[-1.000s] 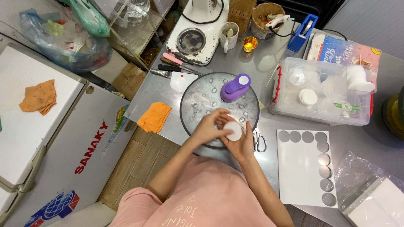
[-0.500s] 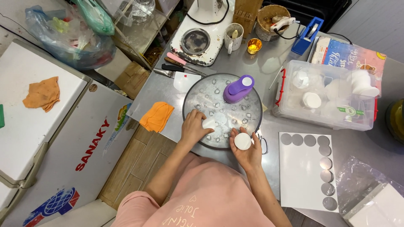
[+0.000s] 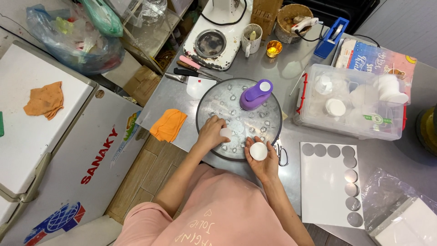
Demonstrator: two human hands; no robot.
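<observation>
A round metal tray lies on the steel table in front of me, covered with clear film and several small clear pieces. My left hand rests on the tray's near left side and pinches a small white piece. My right hand is at the tray's near rim, palm up, holding a round white disc. A purple punch tool stands on the far half of the tray.
A white sheet with grey round stickers lies to the right. Behind it sits a clear plastic box of white round items. An orange cloth hangs at the table's left edge. Knives, a cup and a scale crowd the back.
My hands have come apart: the right one drew the white disc back to the tray's near rim, while the left one stayed over the tray with a small white piece.
</observation>
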